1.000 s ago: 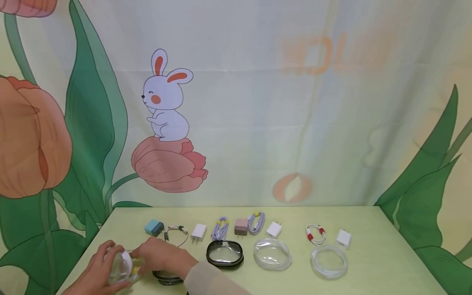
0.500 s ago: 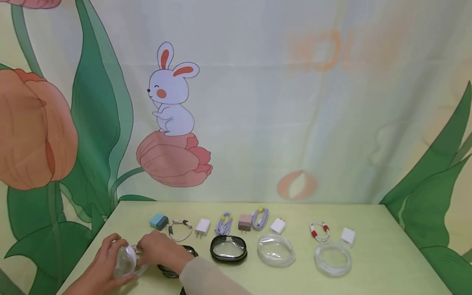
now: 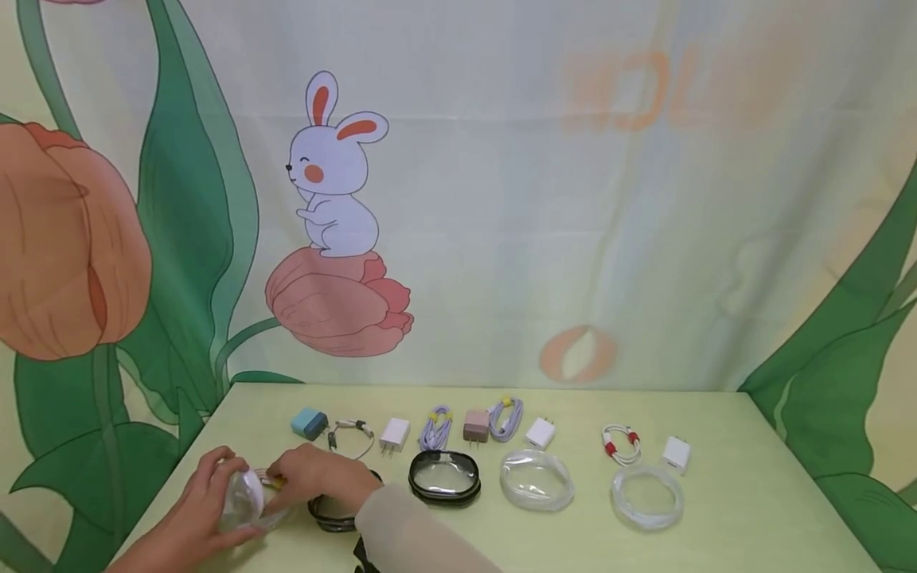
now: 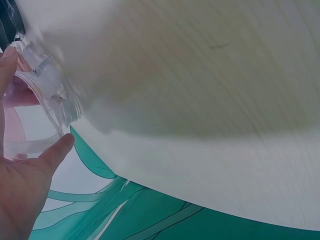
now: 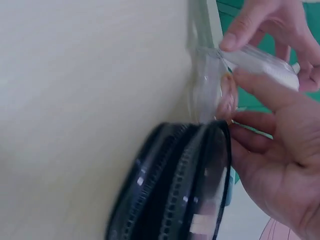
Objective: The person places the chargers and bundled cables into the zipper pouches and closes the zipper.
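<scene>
Left hand (image 3: pixel 204 501): fingers and thumb curved round a clear pouch (image 3: pixel 243 509), gripping it near the left edge of the table (image 3: pixel 731 541); pouch tilted, its opening towards the other hand.

Right hand (image 3: pixel 308 477): fingertips drawn together at that opening, pinching a coiled cable (image 5: pixel 227 97) with a yellow tie; cable partly hidden by the fingers.

Beside the right hand, partly covered by the forearm: one black-edged pouch (image 3: pixel 335 522).

Along the back edge of the table, from the left corner to the right:
– blue charger (image 3: pixel 308 423), nearest the back left corner;
– white cable with dark ties (image 3: pixel 368 430), looped;
– white charger, prongs showing (image 3: pixel 395 434);
– lilac cable (image 3: pixel 435 434), yellow tie;
– pink charger (image 3: pixel 476 426);
– second lilac cable (image 3: pixel 507 419), yellow tie, just beside the pink charger;
– second white charger (image 3: pixel 540 433);
– white cable with red ties (image 3: pixel 610 448), looped;
– third white charger (image 3: pixel 677 454), nearest the right edge.

In front of that row: a second black-edged pouch (image 3: pixel 444 480), then two clear-edged pouches (image 3: pixel 536 500), the further one towards the right edge.
</scene>
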Tool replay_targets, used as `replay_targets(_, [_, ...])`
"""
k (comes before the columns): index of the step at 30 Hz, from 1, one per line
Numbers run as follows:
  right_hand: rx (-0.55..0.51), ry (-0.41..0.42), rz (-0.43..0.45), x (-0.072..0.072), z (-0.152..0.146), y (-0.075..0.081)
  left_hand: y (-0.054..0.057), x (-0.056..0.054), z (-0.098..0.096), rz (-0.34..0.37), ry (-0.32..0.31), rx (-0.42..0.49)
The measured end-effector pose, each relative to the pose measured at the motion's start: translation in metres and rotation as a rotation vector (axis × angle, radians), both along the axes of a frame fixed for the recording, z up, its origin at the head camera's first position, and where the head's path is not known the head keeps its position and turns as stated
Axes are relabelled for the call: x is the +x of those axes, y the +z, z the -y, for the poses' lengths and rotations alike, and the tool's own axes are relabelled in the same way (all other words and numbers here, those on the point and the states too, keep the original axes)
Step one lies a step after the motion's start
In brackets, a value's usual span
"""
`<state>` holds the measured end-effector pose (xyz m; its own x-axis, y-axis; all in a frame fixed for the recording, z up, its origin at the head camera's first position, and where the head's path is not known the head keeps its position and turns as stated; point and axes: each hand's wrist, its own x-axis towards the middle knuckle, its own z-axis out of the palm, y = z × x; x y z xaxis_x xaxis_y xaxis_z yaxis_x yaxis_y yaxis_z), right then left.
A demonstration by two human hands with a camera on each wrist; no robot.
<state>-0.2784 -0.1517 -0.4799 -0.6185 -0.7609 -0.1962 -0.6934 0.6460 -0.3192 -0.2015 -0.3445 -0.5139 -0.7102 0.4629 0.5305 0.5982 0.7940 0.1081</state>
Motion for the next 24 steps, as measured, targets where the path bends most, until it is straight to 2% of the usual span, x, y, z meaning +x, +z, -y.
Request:
replay_targets(3, [0.02,0.046,0.003,-0.002,-0.003,0.004,0.001,-0.003,-0.002,0.011,0.002,-0.004])
replay_targets(6, [0.013,0.049,-0.044,0.001,-0.001,0.003,-0.001,-0.005,-0.002,-0.028,-0.021,-0.006])
replay_targets(10, [0.016,-0.032,-0.107,0.006,0.006,-0.001,-0.006,-0.01,-0.001,-0.099,-0.083,0.014])
replay_targets(13, [0.032,-0.072,-0.143,0.008,0.012,-0.003,-0.007,-0.011,-0.001,-0.107,-0.108,0.024])
replay_targets(19, [0.053,-0.092,-0.181,0.009,0.017,-0.004,-0.004,-0.011,-0.001,-0.082,-0.091,0.0])
replay_targets(24, [0.073,-0.105,-0.149,0.008,0.018,-0.006,-0.005,-0.012,0.001,-0.067,-0.072,-0.027])
